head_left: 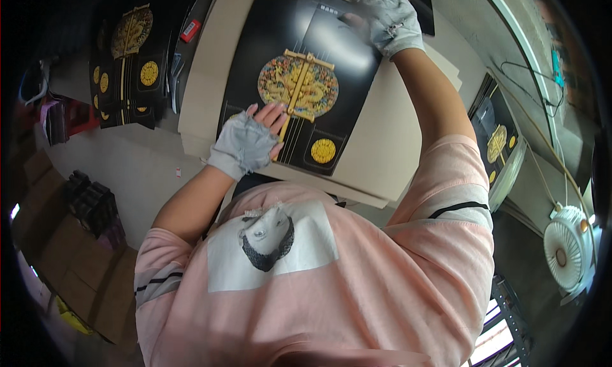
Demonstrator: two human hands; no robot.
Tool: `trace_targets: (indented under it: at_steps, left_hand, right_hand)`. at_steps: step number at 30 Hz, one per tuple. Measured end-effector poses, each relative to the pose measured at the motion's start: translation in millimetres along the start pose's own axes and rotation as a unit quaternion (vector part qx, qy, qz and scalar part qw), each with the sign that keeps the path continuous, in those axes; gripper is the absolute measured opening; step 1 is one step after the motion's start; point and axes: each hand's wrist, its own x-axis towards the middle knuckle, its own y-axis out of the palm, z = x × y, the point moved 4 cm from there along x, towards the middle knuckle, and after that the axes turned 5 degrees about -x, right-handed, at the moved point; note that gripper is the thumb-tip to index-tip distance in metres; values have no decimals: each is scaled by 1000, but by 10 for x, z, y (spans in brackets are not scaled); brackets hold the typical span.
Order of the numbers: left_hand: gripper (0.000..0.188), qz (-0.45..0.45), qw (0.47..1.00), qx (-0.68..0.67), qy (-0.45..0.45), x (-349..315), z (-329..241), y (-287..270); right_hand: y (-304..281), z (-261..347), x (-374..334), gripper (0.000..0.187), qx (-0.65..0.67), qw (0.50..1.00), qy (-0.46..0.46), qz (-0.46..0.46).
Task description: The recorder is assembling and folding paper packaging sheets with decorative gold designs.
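Observation:
A glossy black printed sheet (255,54) with a round multicoloured-and-gold emblem lies in front of me on larger beige boards (376,137). My left hand (247,140), in a grey fingerless glove, rests on the sheet's near left part with its fingers stretched out toward the emblem. Near the sheet's far right corner is my right hand (395,22), gloved the same way. Its thumb points left over the sheet and its other fingers reach away from me; the fingertips are partly blurred. I see nothing held in either hand.
More black printed sheets (137,80) lie at the left, near a small red box (190,30). At the right is another stack of printed sheets (494,137) and a white fan (566,249). Brown cardboard (76,284) lies at the lower left.

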Motion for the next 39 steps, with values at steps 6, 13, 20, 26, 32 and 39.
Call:
trace_targets:
  at_steps: [6,13,20,26,32,39]
  left_hand:
    - [66,-3,1000,6,10,-14,-9,-21]
    - [69,-68,996,31,44,-74,5,9]
    - [63,-67,996,38,47,-84,-21,-19]
    - [66,-46,996,46,54,-164,-73,-59]
    - [74,-16,990,52,132,-320,-256,139]
    - [73,-59,989,-1,134,-396,-165,84]
  right_hand:
    - [180,867,-948,91,101,980,-163,-46]
    - [-120,2017,-2346,97,204,957,-195,67]
    - [-116,2592,-3095,83,193,970,-125,78]
    - [-373,2245,-3198,58,284,934,210,-50]
    - [514,1822,-2975,45,367,771,502,-135]
    - [244,1841,-2844,27,474,822,316,17]
